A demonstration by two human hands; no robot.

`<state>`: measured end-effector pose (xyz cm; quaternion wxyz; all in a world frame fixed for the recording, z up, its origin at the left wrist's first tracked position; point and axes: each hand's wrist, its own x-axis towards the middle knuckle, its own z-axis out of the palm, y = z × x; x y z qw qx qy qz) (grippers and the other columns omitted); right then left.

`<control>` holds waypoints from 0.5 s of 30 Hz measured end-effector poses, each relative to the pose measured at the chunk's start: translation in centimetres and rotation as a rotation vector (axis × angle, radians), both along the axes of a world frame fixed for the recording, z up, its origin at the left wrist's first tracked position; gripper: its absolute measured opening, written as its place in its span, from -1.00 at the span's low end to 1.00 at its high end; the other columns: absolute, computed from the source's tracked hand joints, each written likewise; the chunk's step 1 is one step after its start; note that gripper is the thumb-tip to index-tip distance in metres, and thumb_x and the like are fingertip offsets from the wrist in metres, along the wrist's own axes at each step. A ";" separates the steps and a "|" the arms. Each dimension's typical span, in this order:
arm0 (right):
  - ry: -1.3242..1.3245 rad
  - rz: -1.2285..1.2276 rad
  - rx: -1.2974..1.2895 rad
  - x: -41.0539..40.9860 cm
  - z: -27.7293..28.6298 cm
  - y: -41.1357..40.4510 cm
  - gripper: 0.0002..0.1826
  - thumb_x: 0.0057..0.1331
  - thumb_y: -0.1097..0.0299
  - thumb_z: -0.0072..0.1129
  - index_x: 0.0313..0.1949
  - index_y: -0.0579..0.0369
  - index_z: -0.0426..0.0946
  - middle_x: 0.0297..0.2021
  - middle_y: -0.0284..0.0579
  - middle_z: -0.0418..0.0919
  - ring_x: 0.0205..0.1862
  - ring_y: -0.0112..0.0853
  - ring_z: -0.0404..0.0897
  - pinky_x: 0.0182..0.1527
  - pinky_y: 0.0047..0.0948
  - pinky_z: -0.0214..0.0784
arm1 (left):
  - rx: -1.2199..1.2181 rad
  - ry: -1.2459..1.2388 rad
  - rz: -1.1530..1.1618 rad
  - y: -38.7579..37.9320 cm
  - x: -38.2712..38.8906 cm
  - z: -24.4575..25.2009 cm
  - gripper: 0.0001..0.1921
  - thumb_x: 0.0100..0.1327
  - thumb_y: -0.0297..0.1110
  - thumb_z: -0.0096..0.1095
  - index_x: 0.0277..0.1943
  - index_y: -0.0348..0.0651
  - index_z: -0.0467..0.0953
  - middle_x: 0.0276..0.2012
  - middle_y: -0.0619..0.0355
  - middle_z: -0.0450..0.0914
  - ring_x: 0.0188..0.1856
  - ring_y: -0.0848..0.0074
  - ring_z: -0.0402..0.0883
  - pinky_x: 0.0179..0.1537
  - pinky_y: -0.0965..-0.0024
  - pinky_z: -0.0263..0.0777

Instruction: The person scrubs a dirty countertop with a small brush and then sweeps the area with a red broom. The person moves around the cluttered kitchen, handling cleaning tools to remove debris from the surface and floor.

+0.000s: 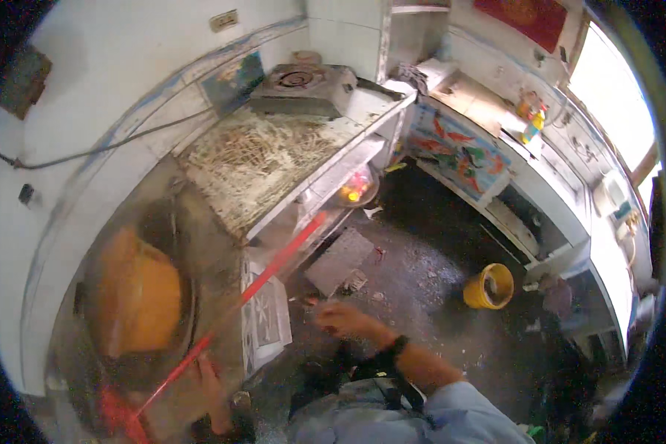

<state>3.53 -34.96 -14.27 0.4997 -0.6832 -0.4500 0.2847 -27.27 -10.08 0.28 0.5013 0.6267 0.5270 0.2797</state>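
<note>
A long red pole (277,263) slants from a blurred red head (123,413) at the lower left up to the counter's front edge. My left hand (215,391) is blurred beside the lower part of this pole, with its fingertips at or very near it; whether it grips the pole cannot be told. My right hand (338,319), with a dark band at the wrist, is over the floor in front of me, its fingers partly bent. Whether it holds anything is unclear. Between the hands stands a pale patterned panel (269,316) at the counter's end.
A gas stove (305,89) sits on the dirty counter (238,183), among scattered straw-like bits. An orange container (141,297) is at left. Below the counter are a bowl (361,191) with colourful things and a grey slab (341,261). A yellow bucket (488,287) stands right on the littered floor.
</note>
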 end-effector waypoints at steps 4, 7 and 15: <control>0.575 -0.365 -0.397 5.2 -1.6 -10.7 -0.77 0.46 0.22 0.24 -0.20 0.12 0.68 -0.38 -0.20 0.65 -0.37 -0.41 0.60 -0.32 -0.36 0.46 | -0.040 -0.026 0.005 2.5 2.0 0.0 -0.70 0.57 -0.06 0.17 -0.02 -0.12 0.61 -0.36 0.36 0.49 -0.41 0.75 0.29 -0.44 0.47 0.11; 0.595 -0.564 -0.327 4.9 -1.6 -17.2 -0.76 0.46 0.28 0.26 -0.36 0.14 0.60 -0.52 -0.29 0.51 -0.48 -0.51 0.44 -0.43 -0.38 0.32 | 0.083 -0.037 -0.181 4.6 0.9 1.3 -0.70 0.55 -0.11 0.19 0.07 -0.14 0.61 -0.30 0.31 0.57 -0.38 0.72 0.34 -0.40 0.47 0.16; 0.662 -0.571 -0.450 -0.1 -13.5 -28.5 -0.80 0.38 0.31 0.32 -0.40 0.10 0.59 -0.58 -0.22 0.52 -0.50 -0.34 0.58 -0.46 -0.25 0.45 | 0.275 0.180 -0.191 6.9 3.5 0.7 -0.71 0.53 -0.16 0.19 0.10 -0.17 0.59 -0.23 0.25 0.58 -0.29 0.64 0.38 -0.30 0.44 0.22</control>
